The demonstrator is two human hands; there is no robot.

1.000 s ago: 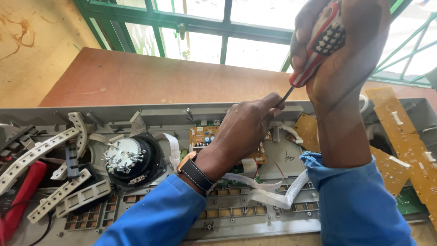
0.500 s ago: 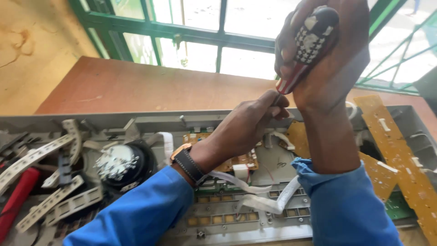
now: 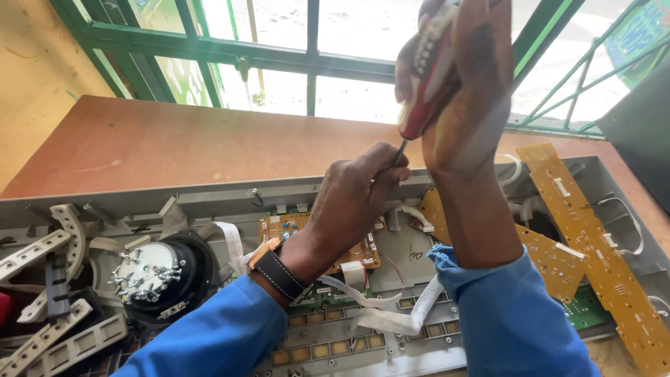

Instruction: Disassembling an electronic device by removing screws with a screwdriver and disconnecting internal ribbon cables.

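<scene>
Right hand (image 3: 464, 91) raised high above the far edge of the opened grey chassis (image 3: 209, 199), fingers wrapped tight around the red-and-grey handle of a screwdriver (image 3: 427, 77). Handle lying in the palm, its top end hidden among the fingers near the upper frame edge. Thin dark shaft emerging below the fist, running down and slightly left, long axis steep but tilted, tip pointing down toward the chassis interior. Tip itself hidden behind the left hand (image 3: 356, 199).

Left hand set just under the right, near the middle of the chassis's far wall, fingers curled together and pinched about the lower shaft where it disappears; exact grip on the tip impossible to tell. Black watch with an orange case (image 3: 276, 269) strapped on the left wrist, blue sleeves on both arms.

Just below the left hand, an orange-brown circuit board (image 3: 352, 257) with small components, partly covered by the wrist. White ribbon cables (image 3: 391, 318) trailing from it toward the near edge. Round black speaker (image 3: 157, 276) with a silver centre toward the left end of the chassis, beside pale perforated strips (image 3: 38, 251). Long yellow circuit strip (image 3: 593, 244) lying diagonally at the right end, bearing small white connectors. Whole chassis resting on a reddish-brown table (image 3: 174, 143) beneath a green-framed window (image 3: 279, 59). No readable labels or packages anywhere.
</scene>
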